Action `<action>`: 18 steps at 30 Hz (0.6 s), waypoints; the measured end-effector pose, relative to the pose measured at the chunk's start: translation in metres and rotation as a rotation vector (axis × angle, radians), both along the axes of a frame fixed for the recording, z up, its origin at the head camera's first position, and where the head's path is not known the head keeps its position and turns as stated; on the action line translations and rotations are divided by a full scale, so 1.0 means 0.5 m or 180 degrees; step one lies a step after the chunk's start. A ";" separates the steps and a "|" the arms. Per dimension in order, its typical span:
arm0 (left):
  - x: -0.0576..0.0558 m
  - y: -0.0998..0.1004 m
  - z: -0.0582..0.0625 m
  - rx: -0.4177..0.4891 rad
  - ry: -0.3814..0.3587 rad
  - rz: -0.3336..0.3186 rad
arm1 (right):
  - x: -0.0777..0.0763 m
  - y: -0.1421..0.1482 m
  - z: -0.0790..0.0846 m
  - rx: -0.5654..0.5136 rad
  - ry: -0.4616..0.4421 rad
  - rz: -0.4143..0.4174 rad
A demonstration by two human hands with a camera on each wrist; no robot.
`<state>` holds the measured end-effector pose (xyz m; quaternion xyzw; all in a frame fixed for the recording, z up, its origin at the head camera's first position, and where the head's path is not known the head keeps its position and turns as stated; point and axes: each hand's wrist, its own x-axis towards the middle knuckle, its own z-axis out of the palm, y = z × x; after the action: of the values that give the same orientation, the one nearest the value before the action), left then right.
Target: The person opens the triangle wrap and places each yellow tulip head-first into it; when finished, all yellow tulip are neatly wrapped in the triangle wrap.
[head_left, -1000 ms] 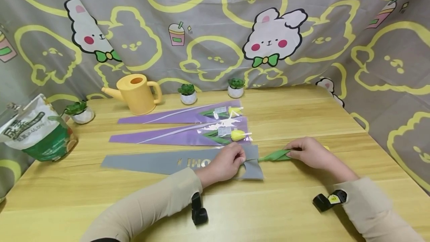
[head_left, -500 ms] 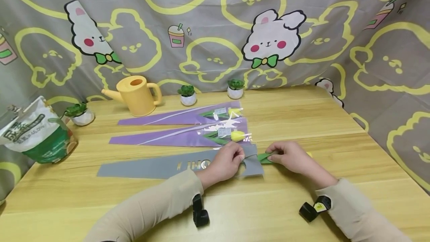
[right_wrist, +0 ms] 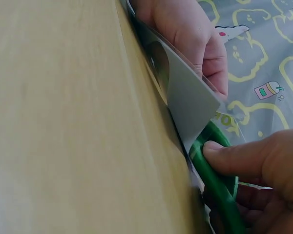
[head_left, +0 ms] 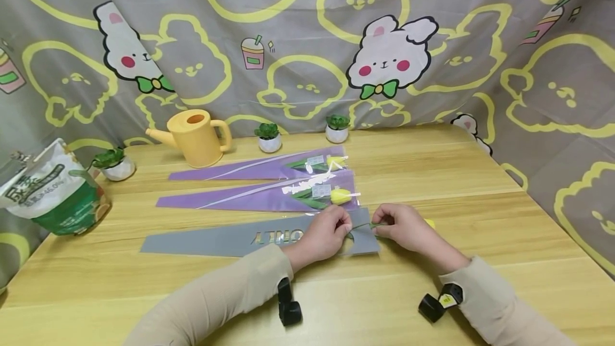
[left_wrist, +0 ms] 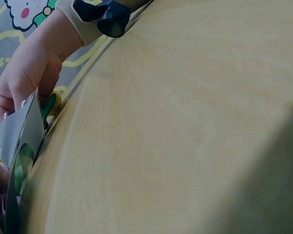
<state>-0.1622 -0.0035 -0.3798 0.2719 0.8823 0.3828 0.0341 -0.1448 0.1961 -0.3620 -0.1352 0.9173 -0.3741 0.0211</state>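
A grey flower sleeve (head_left: 202, 241) with gold lettering lies on the table, its wide end to the right. My left hand (head_left: 321, 234) pinches that sleeve close to its wide opening. At the mouth, my right hand (head_left: 408, 228) pinches the green leaves (right_wrist: 215, 185) of a yellow tulip between thumb and fingers. Most of the bloom (head_left: 430, 223) is hidden behind the right hand in the head view. The right wrist view has the leaves right at the lip of the sleeve (right_wrist: 190, 107), and inside the parted sleeve some green (left_wrist: 23, 163) shows in the left wrist view.
Two purple sleeves (head_left: 230, 196) with yellow tulips lie behind the grey one. Along the back stand a yellow watering can (head_left: 197, 140) and small potted succulents (head_left: 269, 138). A white and green bag (head_left: 62, 196) sits at the left edge. A patterned cloth (head_left: 298, 25) hangs behind the table.
My right hand has moved left with the tulip, bringing its leaves up to and into the sleeve's mouth. The left hand has kept its pinch on the sleeve, almost in place.
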 end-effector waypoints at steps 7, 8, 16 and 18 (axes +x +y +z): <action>-0.002 -0.001 -0.003 -0.0059 -0.0001 -0.0027 | 0.002 0.028 0.015 -0.0055 -0.0083 0.0010; -0.003 -0.001 -0.004 -0.0072 0.0007 -0.0029 | 0.003 0.035 0.019 -0.0064 -0.0073 0.0008; -0.004 -0.005 -0.004 -0.0064 -0.0005 -0.0052 | 0.003 0.120 0.028 -0.0193 0.0112 0.0301; -0.004 -0.006 -0.004 -0.0054 -0.0004 -0.0059 | 0.001 0.142 0.025 -0.0219 0.0096 0.0380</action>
<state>-0.1643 -0.0062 -0.3819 0.2795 0.8829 0.3752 0.0404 -0.1443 0.2673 -0.3494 -0.1959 0.8943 -0.4014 0.0248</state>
